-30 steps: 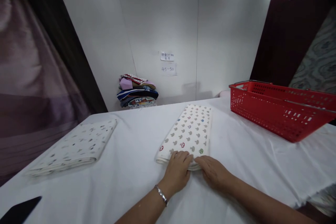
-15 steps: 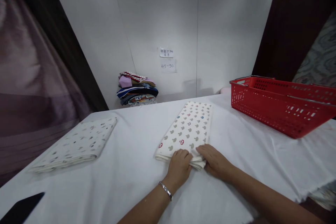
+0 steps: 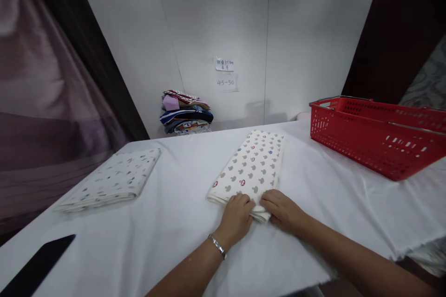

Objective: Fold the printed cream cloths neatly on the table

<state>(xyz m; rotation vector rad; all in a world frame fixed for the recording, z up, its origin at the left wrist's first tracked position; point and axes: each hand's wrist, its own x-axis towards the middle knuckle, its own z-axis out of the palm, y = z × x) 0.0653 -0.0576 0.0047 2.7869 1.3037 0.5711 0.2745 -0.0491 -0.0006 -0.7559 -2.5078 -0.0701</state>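
A folded cream cloth with small mushroom prints (image 3: 251,167) lies in the middle of the white-covered table (image 3: 181,213). My left hand (image 3: 236,219), with a silver bracelet at the wrist, grips the cloth's near edge with curled fingers. My right hand (image 3: 283,210) sits beside it on the same near edge, fingers curled over the folded layers. The two hands nearly touch each other.
A second folded patterned cloth (image 3: 113,180) lies at the table's left. A red plastic basket (image 3: 379,132) stands at the right. A stack of folded colourful fabrics (image 3: 186,113) sits against the back wall under paper notes (image 3: 226,74). A dark flat object (image 3: 35,267) lies at the near left corner.
Both hands have closed more tightly on the cloth's near edge, bunching the layers. The view has shifted slightly; the cloth has stayed in place.
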